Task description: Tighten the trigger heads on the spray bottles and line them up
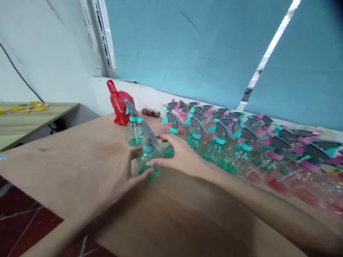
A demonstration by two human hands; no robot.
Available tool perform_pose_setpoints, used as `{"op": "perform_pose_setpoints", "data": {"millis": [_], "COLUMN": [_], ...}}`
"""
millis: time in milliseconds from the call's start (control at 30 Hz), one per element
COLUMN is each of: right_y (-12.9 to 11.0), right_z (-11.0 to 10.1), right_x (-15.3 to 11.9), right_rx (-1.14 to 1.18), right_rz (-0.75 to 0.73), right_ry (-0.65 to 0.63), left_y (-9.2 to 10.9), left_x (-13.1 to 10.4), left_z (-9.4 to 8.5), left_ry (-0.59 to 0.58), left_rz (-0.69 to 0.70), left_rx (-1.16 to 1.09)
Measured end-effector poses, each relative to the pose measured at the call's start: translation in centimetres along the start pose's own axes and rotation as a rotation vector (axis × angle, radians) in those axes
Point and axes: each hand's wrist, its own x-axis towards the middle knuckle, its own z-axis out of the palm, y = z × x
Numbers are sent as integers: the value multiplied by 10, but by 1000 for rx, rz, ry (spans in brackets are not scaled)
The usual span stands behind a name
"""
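Observation:
A clear spray bottle (148, 157) with green liquid, a turquoise collar and a grey trigger head stands upright between my two hands. My left hand (130, 175) curls around its lower left side, thumb across the front. From the right, my right hand (180, 155) reaches around the same bottle, its thumb against the front and its fingers behind, partly hidden. Just behind stands another green spray bottle (134, 132). One more green spray bottle (168, 150) is partly covered by my right hand.
Rows of spray bottles (219, 150) with turquoise or pink collars crowd the right side of the wooden table (80, 153). At the back are a red plastic bag (122, 105) and small brown blocks (150, 112). A second table (34, 119) with yellow pieces stands left.

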Motion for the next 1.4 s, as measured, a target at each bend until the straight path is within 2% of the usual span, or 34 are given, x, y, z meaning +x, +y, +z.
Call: {"op": "perform_pose_setpoints", "data": {"millis": [100,167,267,333,500,733,1167,1400], "right_y": [6,11,20,27,38,44,49,43], "right_z": [-14,-24,-36,-39,-30,-17,-17,-17], "right_x": [6,14,30,40,56,62,60,55], "right_rx": [-162,-295,-502,-607,-800,-956,-926,-856], "right_rz": [-67,-136,-196,-205,-95,5,-38,-146], "right_ry": [96,198,338,379,352,301,335,347], "left_y": [-20,-31,-37,-37,-28,-23,-24,-18], "left_x": [16,26,40,49,67,87,112,106], "left_z": [-4,-6,-8,-9,-10,-7,2,-1], "left_ry": [27,23,5,21,73,86,55,85], "left_rz": [28,35,76,103,180,257,288,278], "left_rx": [-28,58,193,248,399,549,675,680]}}
